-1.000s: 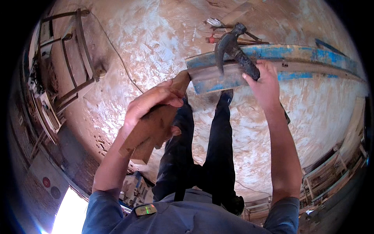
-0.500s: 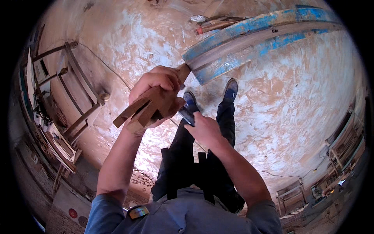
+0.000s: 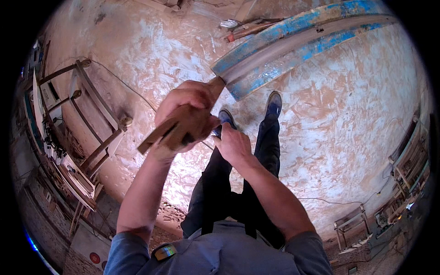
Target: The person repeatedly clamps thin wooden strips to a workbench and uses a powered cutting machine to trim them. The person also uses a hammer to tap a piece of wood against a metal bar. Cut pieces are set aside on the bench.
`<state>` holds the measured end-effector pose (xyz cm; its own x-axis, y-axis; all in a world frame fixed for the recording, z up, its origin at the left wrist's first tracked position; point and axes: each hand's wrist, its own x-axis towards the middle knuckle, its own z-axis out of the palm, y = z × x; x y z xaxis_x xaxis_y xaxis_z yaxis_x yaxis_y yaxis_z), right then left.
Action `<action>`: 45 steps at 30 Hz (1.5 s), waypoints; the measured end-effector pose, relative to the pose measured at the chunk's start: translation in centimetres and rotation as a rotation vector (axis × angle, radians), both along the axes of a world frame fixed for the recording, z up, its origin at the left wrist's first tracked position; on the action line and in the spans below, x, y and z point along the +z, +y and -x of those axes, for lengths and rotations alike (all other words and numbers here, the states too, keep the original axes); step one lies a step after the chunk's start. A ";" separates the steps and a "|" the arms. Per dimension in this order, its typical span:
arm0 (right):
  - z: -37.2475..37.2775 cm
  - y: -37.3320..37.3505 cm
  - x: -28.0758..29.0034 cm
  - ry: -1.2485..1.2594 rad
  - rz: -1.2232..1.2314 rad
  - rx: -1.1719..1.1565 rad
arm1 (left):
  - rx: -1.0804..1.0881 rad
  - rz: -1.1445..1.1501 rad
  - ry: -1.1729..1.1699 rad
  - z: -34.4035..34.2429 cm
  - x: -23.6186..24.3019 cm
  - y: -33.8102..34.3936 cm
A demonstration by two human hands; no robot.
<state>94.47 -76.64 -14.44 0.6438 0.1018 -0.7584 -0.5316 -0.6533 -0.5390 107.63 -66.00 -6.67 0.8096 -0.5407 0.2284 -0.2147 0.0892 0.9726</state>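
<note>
A wooden frame (image 3: 89,96) is seen far left of the blue beam (image 3: 275,52). By the beam's left end, a brown piece of wood (image 3: 185,121) with a split end is held by the left hand (image 3: 183,97), fingers wrapped around it. Whether wood and beam touch cannot be told. Below that end, a dark handle (image 3: 217,132) is gripped by the right hand (image 3: 233,145), fingers bent. A shoe (image 3: 274,102) is seen below the beam.
</note>
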 end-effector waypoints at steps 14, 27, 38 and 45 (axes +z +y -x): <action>2.0 -1.6 2.5 -0.007 -0.038 -0.030 | -0.027 -0.020 0.018 -0.4 -0.8 -1.0; 3.7 -11.8 25.0 -0.404 -0.328 -0.197 | 0.003 -0.050 0.150 -0.1 -0.3 -1.5; 0.2 -9.5 28.4 -0.390 -0.176 -0.171 | 0.022 0.007 0.111 0.1 -0.8 -1.9; 0.0 -9.8 28.3 -0.309 -0.146 -0.133 | 0.041 -0.032 0.168 0.5 -0.9 -1.9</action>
